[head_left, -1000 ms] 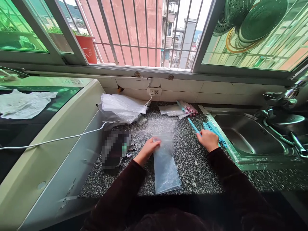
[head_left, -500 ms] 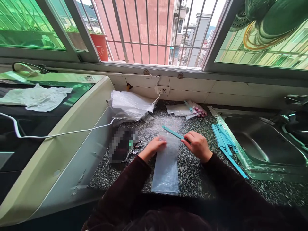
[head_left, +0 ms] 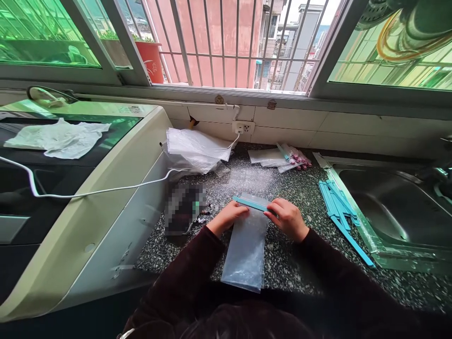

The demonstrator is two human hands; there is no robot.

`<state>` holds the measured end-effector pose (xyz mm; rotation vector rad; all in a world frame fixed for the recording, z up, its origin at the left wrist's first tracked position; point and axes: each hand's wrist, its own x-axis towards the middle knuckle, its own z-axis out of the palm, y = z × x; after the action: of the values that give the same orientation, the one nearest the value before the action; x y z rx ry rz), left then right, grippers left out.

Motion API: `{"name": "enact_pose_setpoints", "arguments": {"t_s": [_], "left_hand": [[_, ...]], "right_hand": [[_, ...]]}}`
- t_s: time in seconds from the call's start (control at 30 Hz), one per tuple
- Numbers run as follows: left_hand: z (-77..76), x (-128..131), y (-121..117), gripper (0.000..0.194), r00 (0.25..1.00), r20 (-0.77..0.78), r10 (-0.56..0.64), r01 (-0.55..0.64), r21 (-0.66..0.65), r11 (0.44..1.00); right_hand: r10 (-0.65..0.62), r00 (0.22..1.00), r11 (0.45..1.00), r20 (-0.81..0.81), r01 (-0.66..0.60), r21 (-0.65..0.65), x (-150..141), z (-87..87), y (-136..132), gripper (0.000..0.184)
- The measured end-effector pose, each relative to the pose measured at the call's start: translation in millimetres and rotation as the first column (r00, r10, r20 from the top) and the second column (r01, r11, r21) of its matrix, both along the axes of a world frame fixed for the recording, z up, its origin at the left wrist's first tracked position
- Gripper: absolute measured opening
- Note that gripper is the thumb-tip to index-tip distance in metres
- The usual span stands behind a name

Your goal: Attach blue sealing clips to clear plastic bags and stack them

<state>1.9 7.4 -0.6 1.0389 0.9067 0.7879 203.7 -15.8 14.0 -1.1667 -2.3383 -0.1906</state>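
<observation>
A clear plastic bag (head_left: 246, 249) lies lengthwise on the speckled granite counter (head_left: 300, 263) in front of me. My left hand (head_left: 228, 217) presses on the bag's top left corner. My right hand (head_left: 286, 218) pinches one end of a thin blue strip (head_left: 250, 203), which lies across the bag's top edge. Both sleeves are dark maroon.
A pile of several blue strips (head_left: 339, 207) lies along the steel sink (head_left: 395, 207) rim on the right. More clear bags and pink-tipped pieces (head_left: 282, 157) sit near the wall. A white bag heap (head_left: 197, 148), a wall socket (head_left: 243, 127), a white cable (head_left: 106, 190) and a white appliance (head_left: 77, 188) are left.
My right hand took one blue strip from the pile by the sink and brought it left onto the bag's top edge. My left hand stayed on the bag. The view shifted right.
</observation>
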Motion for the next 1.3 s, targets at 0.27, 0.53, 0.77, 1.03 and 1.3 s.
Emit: {"name": "enact_pose_setpoints", "arguments": {"t_s": [0.27,0.53,0.77,1.03,1.3], "left_hand": [[4.2,-1,-1,0.012,0.998,0.057,0.014,-0.013,-0.005,1.000],[9.1,-2,-1,0.019,0.974,0.210,0.085,-0.063,-0.107,0.992],[0.4,-2,2,0.038,0.961,0.231,0.154,-0.131,-0.111,0.985],[-2.4,-2,5,0.045,0.980,0.013,0.199,-0.200,0.046,0.979],[0.0,1,4,0.040,0.961,0.081,0.263,-0.260,-0.049,0.964]], "right_hand": [[0.008,1.000,1.000,-0.027,-0.008,-0.003,7,-13.2,2,0.025],[-0.008,0.998,1.000,-0.059,0.009,0.011,9,-17.3,5,0.026],[0.006,0.997,1.000,-0.074,-0.005,0.015,8,-16.8,5,0.025],[0.022,0.997,1.000,-0.070,-0.022,0.002,5,-16.7,4,0.023],[-0.002,0.982,0.985,-0.191,0.034,0.167,5,-5.9,3,0.026]]}}
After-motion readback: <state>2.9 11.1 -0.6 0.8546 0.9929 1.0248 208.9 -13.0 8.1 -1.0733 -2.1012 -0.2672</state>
